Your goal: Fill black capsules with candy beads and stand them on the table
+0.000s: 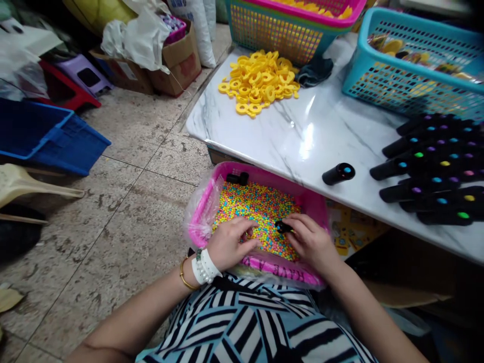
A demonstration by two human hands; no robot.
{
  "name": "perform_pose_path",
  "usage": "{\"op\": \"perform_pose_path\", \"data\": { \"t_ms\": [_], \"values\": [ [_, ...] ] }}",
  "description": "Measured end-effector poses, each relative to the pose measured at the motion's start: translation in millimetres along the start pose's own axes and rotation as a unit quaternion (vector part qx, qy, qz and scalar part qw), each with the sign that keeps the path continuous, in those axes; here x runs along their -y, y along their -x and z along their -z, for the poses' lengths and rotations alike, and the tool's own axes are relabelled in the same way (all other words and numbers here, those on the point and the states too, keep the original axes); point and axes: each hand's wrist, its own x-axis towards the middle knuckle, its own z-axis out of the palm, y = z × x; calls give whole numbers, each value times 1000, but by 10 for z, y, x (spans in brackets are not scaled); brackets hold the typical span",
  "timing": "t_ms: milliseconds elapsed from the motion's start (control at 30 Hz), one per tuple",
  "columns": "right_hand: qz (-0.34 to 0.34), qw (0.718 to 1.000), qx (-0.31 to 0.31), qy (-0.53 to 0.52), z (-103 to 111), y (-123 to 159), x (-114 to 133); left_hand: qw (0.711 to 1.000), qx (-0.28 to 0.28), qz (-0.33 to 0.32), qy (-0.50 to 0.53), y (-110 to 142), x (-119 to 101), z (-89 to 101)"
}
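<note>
A pink basket lined with clear plastic sits at my lap, full of small round beads in yellow, pink, blue and orange. My right hand grips a small black tube-shaped piece just above the beads, its end turned towards the middle. At the basket's left side my left hand hovers over or touches the beads, fingers curved and thumb apart from them. Another black piece lies on the beads by the far left corner. Whether any bead is between my left fingers is too small to tell.
On the marble-patterned table lie a heap of yellow ring pieces, one black cylinder and many stacked black cylinders with coloured beads in their ends. Behind stand a blue basket and a pink-rimmed basket. A blue crate is on the floor.
</note>
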Motion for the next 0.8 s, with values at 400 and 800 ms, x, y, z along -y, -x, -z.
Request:
{"op": "perform_pose_path", "data": {
  "t_ms": [400,800],
  "values": [
    [-67,994,-52,-63,-3,-30,79,999,11,24,40,-121,-191,3],
    [-190,861,-141,-450,89,-184,502,991,-23,-58,116,-399,-447,125]
  ]
}}
